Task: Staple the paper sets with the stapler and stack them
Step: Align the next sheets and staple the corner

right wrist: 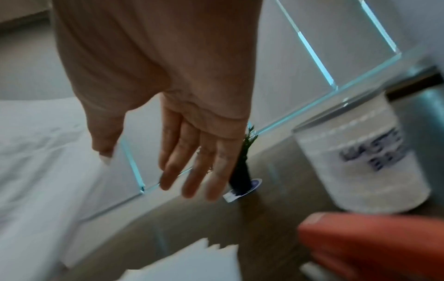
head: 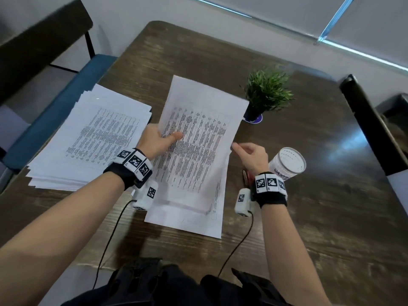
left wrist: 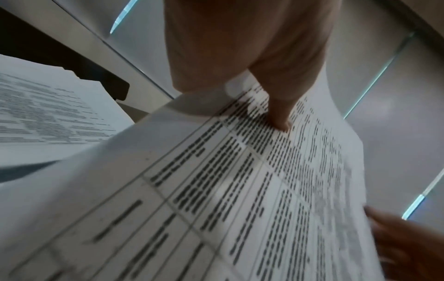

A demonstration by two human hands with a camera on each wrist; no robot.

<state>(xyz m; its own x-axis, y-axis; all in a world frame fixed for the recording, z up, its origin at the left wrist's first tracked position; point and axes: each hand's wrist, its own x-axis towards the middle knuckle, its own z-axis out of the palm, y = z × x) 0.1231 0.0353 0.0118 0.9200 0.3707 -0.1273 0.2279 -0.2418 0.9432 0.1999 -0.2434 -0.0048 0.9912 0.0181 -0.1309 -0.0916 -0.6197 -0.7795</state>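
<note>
My left hand (head: 159, 140) grips a set of printed sheets (head: 198, 138) by its left edge, thumb (left wrist: 280, 114) on top, and holds it lifted over the table centre. Under it lies a small stack of paper (head: 187, 217). My right hand (head: 249, 154) hovers beside the set's right edge with fingers (right wrist: 190, 167) straight and loose, holding nothing. A red stapler (right wrist: 374, 245) lies on the table under my right wrist, mostly hidden in the head view (head: 248, 176). A big pile of printed sheets (head: 92, 138) lies at the left.
A small potted plant (head: 267, 91) stands behind the held set. A white lidded cup (head: 288, 163) stands right of my right hand. The dark wooden table (head: 309, 217) has a blue bench (head: 57, 107) at its left and a dark chair back (head: 373, 127) at the right.
</note>
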